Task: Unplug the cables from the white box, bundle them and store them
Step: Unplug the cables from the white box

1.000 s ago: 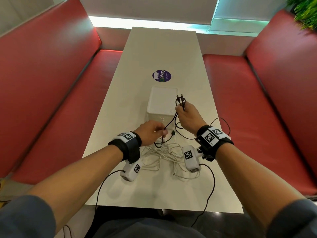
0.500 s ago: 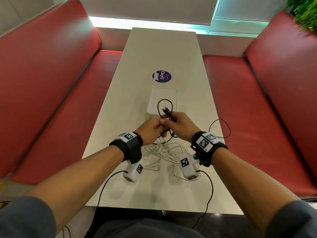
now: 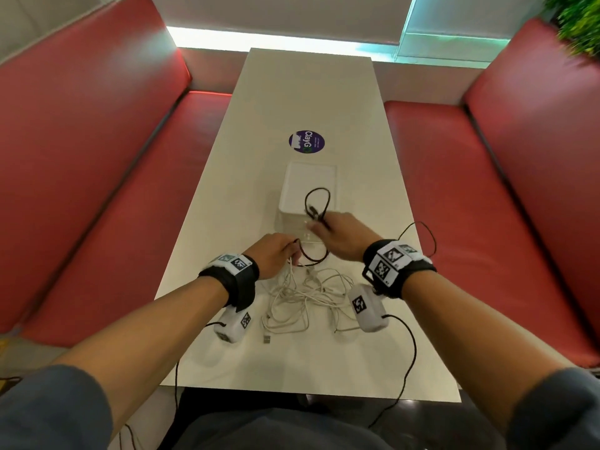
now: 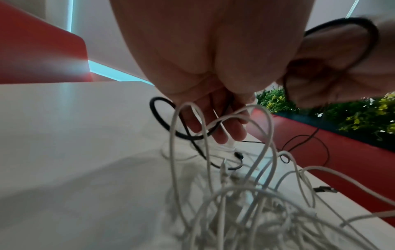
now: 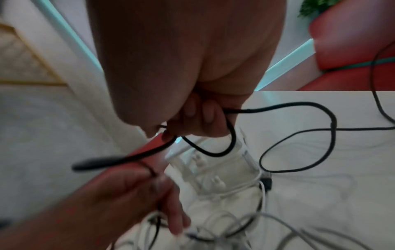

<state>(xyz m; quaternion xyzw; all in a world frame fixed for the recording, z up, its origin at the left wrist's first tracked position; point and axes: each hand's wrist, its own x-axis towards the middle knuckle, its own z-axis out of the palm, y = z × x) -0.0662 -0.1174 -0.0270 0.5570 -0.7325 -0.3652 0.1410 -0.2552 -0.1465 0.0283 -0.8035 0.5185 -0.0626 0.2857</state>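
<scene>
The white box (image 3: 308, 186) stands mid-table, its near face (image 5: 215, 170) still with white plugs in it. My right hand (image 3: 337, 233) grips a black cable (image 3: 319, 203) whose loop and plug end stand up over the box's near edge. My left hand (image 3: 276, 254) pinches a lower stretch of the same black cable (image 3: 311, 254); the cable (image 5: 119, 160) sags between the two hands. In the left wrist view the left hand (image 4: 213, 121) has the black cable (image 4: 162, 121) looped around its fingers. A tangle of white cables (image 3: 308, 297) lies on the table below both hands.
A purple round sticker (image 3: 306, 141) sits beyond the box. Red bench seats (image 3: 113, 196) flank the white table (image 3: 227, 196) on both sides. Thin black wrist-camera leads (image 3: 422, 241) trail over the table's right and near edges. Green plants (image 3: 581, 24) stand at the far right.
The hands met half a second ago and have since drawn apart: the left came back toward me with a cable stretch, the right stayed by the box holding the loop lower than before.
</scene>
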